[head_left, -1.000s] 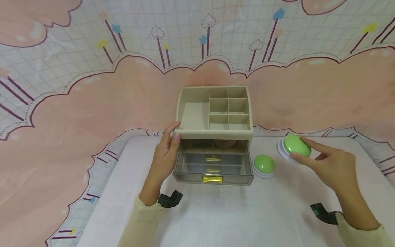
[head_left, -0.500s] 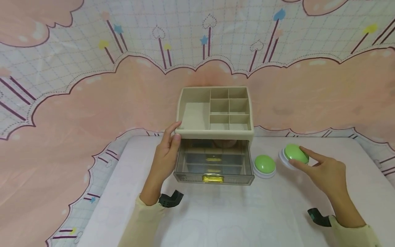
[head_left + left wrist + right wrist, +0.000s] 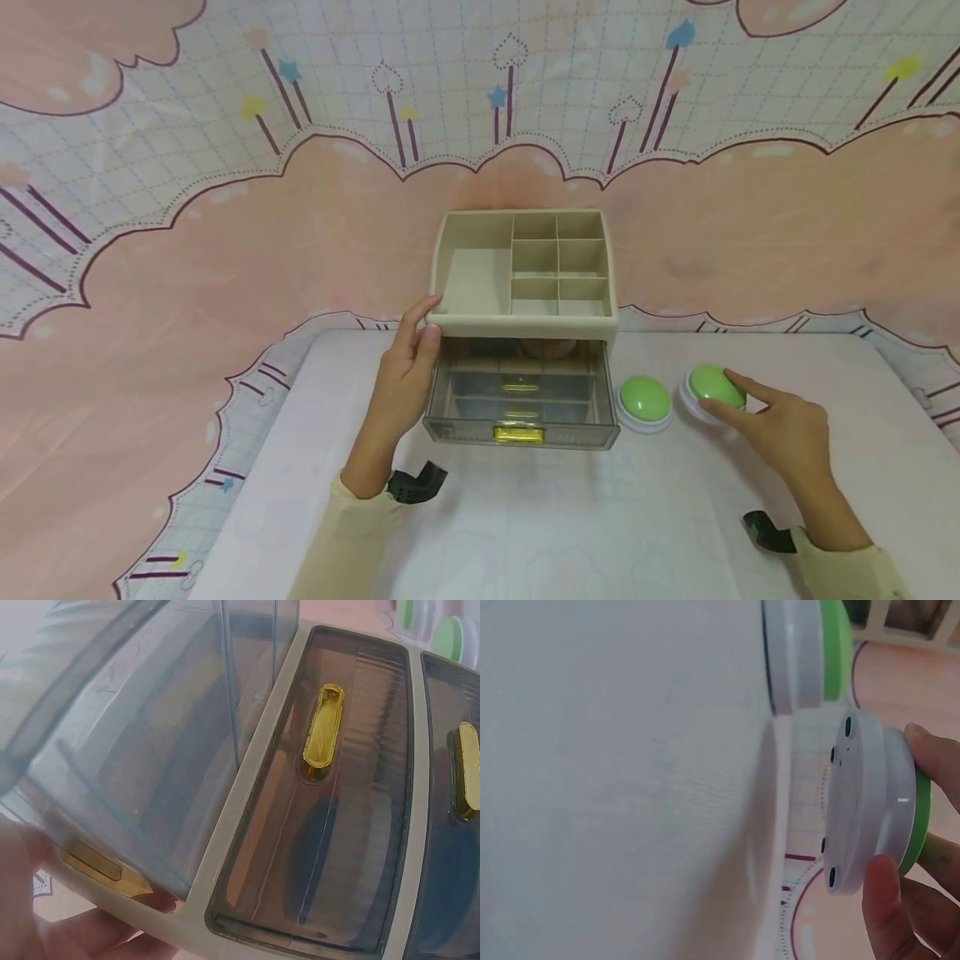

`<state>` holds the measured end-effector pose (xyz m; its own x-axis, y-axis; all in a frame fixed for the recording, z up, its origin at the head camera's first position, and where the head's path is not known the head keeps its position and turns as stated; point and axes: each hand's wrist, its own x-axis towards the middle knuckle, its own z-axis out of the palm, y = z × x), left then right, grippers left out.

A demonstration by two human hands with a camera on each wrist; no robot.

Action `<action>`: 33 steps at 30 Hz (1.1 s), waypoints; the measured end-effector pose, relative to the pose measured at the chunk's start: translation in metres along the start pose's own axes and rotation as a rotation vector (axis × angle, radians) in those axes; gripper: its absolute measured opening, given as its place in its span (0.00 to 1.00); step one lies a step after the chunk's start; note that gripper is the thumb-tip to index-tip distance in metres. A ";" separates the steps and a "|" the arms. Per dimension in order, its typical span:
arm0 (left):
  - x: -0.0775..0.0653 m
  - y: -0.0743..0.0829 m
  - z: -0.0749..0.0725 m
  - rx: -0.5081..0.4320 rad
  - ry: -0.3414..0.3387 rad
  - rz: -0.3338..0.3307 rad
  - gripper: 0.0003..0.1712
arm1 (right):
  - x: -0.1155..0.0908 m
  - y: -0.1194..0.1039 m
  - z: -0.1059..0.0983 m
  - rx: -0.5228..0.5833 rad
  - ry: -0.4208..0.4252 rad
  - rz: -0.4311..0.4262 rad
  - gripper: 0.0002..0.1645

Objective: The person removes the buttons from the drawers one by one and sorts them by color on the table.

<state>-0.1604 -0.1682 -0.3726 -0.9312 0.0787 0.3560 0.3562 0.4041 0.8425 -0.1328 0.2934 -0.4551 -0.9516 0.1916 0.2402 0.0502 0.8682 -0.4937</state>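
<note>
A beige desk organizer (image 3: pixel 476 279) stands at the middle of the table, its smoky clear top drawer (image 3: pixel 577 437) pulled out. My left hand (image 3: pixel 402 379) grips the organizer's left side, with the index finger over the top rim and the thumb at the front. In the left wrist view the drawer hides part of that hand. To the right, my right hand (image 3: pixel 787 433) holds a green-domed push button (image 3: pixel 716 386) by its edges. Its white underside faces the right wrist camera, tilted and raised off the table. A second green push button (image 3: pixel 645 398) sits on the table beside the organizer.
Two further drawers with yellow handles (image 3: pixel 324 726) are shut below the pulled-out one. The organizer's top has a large compartment and several small ones (image 3: pixel 535 260). A patterned cloth (image 3: pixel 300 233) hangs behind the white table (image 3: pixel 570 517).
My right hand has brought the held push button leftward and lower, nearer to the other button. My left hand stays at the organizer, and the drawer has not moved.
</note>
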 end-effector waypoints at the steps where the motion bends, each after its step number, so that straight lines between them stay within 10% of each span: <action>1: 0.000 0.000 0.000 0.003 0.000 0.000 0.24 | 0.000 0.000 0.002 0.000 -0.006 0.009 0.41; 33: 0.001 -0.001 0.001 0.011 -0.001 0.000 0.24 | 0.003 0.013 0.016 -0.023 -0.207 0.093 0.50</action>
<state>-0.1614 -0.1681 -0.3737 -0.9314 0.0796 0.3553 0.3551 0.4141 0.8381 -0.1393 0.2983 -0.4744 -0.9844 0.1750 0.0167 0.1450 0.8619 -0.4859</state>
